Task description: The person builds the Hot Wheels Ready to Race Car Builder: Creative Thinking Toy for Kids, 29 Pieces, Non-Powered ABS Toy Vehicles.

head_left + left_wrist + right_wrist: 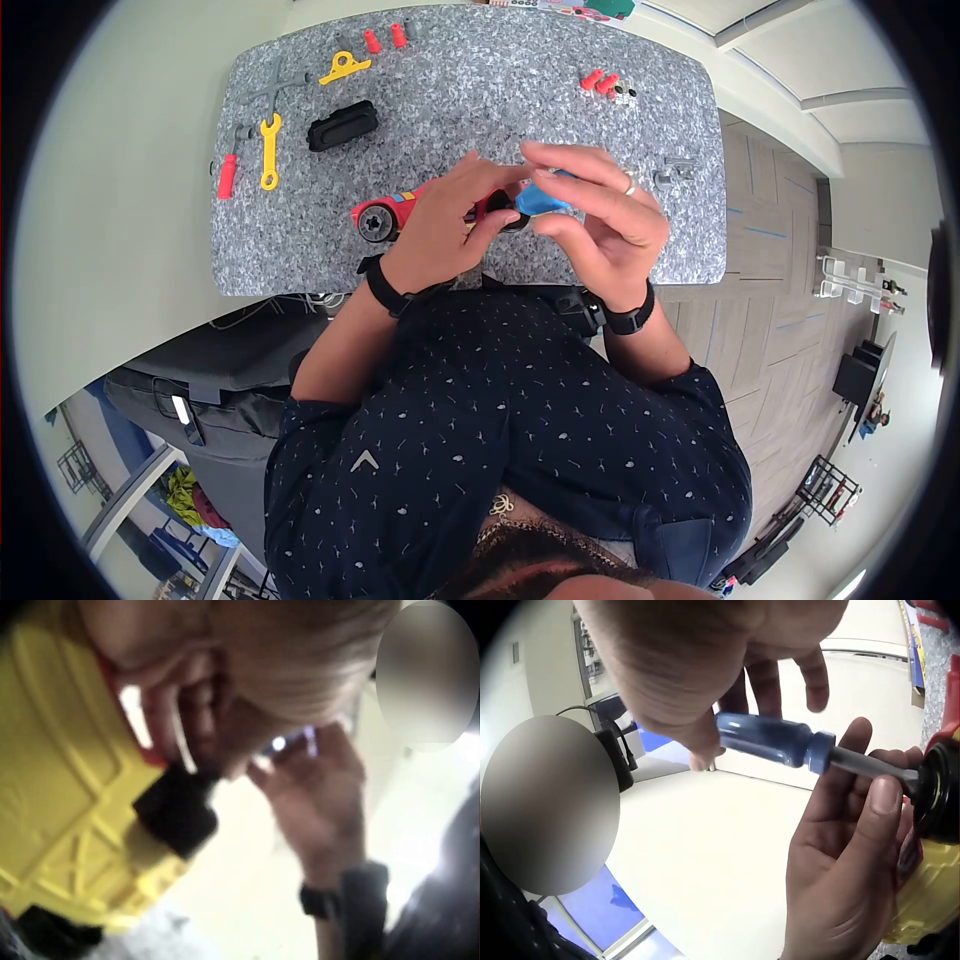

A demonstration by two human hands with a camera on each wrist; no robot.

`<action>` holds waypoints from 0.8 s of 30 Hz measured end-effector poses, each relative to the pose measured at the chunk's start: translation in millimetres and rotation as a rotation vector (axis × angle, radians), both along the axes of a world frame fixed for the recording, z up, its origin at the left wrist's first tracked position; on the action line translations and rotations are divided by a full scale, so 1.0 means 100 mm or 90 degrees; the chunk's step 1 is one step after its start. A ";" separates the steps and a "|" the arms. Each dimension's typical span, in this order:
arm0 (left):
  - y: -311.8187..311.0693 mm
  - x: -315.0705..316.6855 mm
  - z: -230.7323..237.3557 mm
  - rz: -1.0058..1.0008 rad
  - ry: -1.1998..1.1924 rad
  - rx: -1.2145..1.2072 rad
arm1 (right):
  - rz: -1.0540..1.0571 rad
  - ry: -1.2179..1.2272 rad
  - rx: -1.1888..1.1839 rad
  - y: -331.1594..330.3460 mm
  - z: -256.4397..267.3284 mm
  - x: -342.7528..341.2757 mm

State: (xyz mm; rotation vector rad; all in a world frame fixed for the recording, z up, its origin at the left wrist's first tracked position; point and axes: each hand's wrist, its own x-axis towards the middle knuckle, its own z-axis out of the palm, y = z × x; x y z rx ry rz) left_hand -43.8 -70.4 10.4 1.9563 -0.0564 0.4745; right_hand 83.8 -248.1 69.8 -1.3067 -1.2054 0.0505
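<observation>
My left hand (440, 225) grips a red toy car (402, 208) over the near part of the table. The car's yellow underside (52, 772) fills the left side of the left wrist view, which is blurred. My right hand (612, 220) holds a blue-handled screwdriver (769, 741) between thumb and fingers. In the right wrist view its metal shaft runs to a black wheel (939, 793) on the car, tip right at the hub. The left thumb and fingers lie around the shaft near that wheel. Part of the car is hidden behind the left hand.
On the speckled grey table (480, 90) lie a yellow wrench (269, 150), a red-handled screwdriver (228, 175), a grey cross-shaped piece (275, 88), a yellow piece (345, 68) and a black tray-like part (342, 126). Red pieces (598, 82) and grey pieces (674, 173) lie at the right.
</observation>
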 end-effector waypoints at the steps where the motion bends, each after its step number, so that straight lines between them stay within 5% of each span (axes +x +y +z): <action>1: 0.00 -0.01 -0.01 0.000 0.010 -0.013 | 0.027 0.038 0.012 0.02 0.02 -0.02; 19: 0.00 -0.02 -0.04 -0.016 0.038 0.018 | 0.053 0.020 -0.040 -0.03 -0.02 0.05; 22: -0.04 0.00 0.09 0.000 0.025 0.046 | 0.023 0.134 0.102 -0.03 -0.02 0.00; 24: -0.03 -0.01 0.12 0.007 0.017 0.041 | -0.002 0.206 0.056 -0.22 0.00 0.21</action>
